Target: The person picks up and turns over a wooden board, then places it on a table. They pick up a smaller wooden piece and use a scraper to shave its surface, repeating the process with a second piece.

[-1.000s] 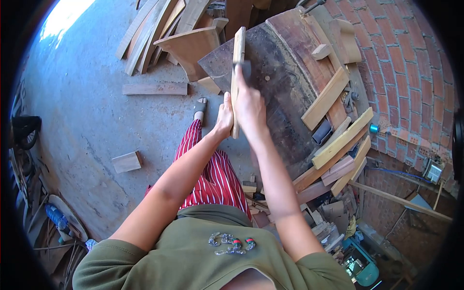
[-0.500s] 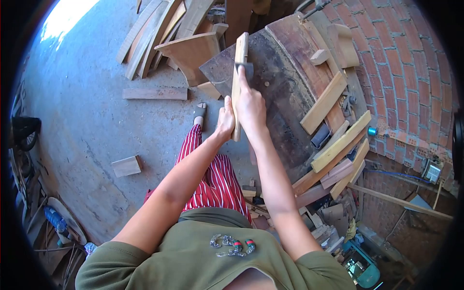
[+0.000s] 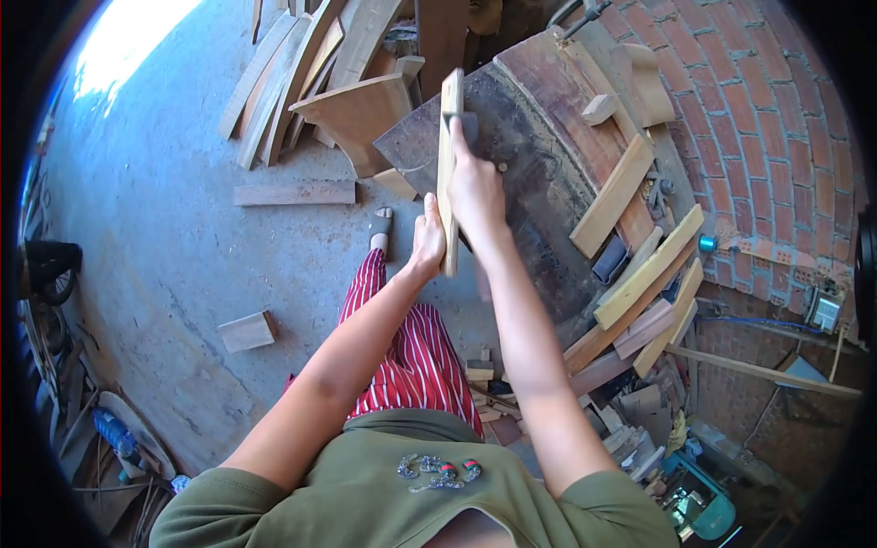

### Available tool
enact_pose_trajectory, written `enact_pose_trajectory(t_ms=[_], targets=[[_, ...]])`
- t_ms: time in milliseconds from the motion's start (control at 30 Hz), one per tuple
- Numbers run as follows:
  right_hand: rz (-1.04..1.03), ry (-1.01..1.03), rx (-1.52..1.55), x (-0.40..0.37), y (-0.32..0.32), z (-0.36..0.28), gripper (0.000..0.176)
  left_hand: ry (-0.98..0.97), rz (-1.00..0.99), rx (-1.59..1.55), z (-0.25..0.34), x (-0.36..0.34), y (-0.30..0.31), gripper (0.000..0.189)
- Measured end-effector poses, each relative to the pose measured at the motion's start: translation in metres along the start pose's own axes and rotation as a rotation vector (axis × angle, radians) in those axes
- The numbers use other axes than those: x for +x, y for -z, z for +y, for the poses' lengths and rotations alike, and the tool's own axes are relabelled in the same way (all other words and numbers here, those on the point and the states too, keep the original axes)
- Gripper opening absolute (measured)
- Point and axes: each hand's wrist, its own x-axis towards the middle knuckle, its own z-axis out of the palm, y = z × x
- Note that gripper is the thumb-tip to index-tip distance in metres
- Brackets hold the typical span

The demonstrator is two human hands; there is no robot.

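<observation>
A narrow pale wooden board (image 3: 448, 169) stands on its edge, running away from me beside the dark worktable. My left hand (image 3: 427, 239) is closed on its near part from the left, thumb pointing up along the side. On the right side, my right hand (image 3: 478, 190) is closed around a dark, flat-ended tool (image 3: 468, 122), its index finger stretched along it toward the board's far end. The tool's end lies across the board's upper edge; most of its body is hidden by the hand, so I cannot tell its kind.
The dark worktable (image 3: 534, 196) has loose wood pieces (image 3: 614, 196) along its right side, near a brick wall (image 3: 758, 155). Curved planks (image 3: 301, 73) lean in a pile at the far left. A plank (image 3: 294, 194) and a wood block (image 3: 247, 332) lie on the floor.
My right hand and the dark tool have slid a little toward the board's far end. My left hand keeps its hold, and the whole view has shifted slightly.
</observation>
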Motion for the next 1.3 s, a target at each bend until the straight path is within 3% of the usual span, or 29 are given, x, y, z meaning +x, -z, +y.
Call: enact_pose_trajectory(t_ms=[100,133,200,267,367,467,533,733,867,933,967,1067,1133,1200,1300], targets=[[0.048,0.037,-0.062,-0.006,-0.009,0.01,0.069,-0.016,0.027,-0.054,-0.007,0.001,-0.007,0.076],[0.025,0.031,-0.048,-0.02,-0.007,0.009,0.068,-0.071,0.023,-0.112,0.0,0.0,-0.006,0.076],[-0.055,0.007,-0.053,-0.046,-0.008,0.006,0.067,-0.003,0.053,-0.069,0.005,-0.006,-0.005,0.078],[-0.017,0.061,-0.034,-0.041,-0.01,0.01,0.061,-0.011,0.021,-0.089,0.004,-0.005,-0.004,0.078],[0.039,-0.02,0.009,0.025,0.008,-0.003,0.059,0.068,0.048,0.023,0.013,-0.009,-0.003,0.078],[0.013,-0.03,0.068,0.013,0.004,-0.005,0.06,0.035,0.048,0.048,0.01,-0.006,-0.001,0.077],[-0.029,0.004,-0.07,-0.031,-0.003,0.0,0.061,-0.032,-0.005,-0.166,0.007,-0.008,-0.008,0.075],[-0.03,-0.024,-0.025,0.002,0.006,0.0,0.062,0.076,0.029,0.062,0.003,0.003,0.002,0.077],[-0.118,-0.054,-0.025,-0.042,0.004,0.005,0.063,-0.062,0.05,-0.083,-0.003,0.006,-0.007,0.076],[-0.057,-0.051,0.032,-0.019,0.004,0.003,0.062,-0.069,0.084,-0.121,-0.001,0.001,-0.007,0.076],[-0.058,-0.048,0.003,-0.003,0.006,0.002,0.061,0.057,0.045,0.027,0.008,-0.004,0.001,0.075],[0.026,0.018,-0.056,-0.003,-0.006,0.014,0.062,0.039,0.027,0.002,0.01,-0.006,-0.002,0.075],[-0.11,-0.064,0.01,-0.029,0.006,0.006,0.061,-0.022,0.026,-0.131,0.008,-0.005,-0.005,0.074],[-0.097,-0.041,-0.002,-0.025,0.007,0.002,0.062,-0.021,0.081,-0.133,0.008,-0.007,-0.01,0.075],[-0.032,-0.036,0.042,0.007,0.001,0.004,0.064,0.078,0.036,0.049,0.005,0.004,0.004,0.073]])
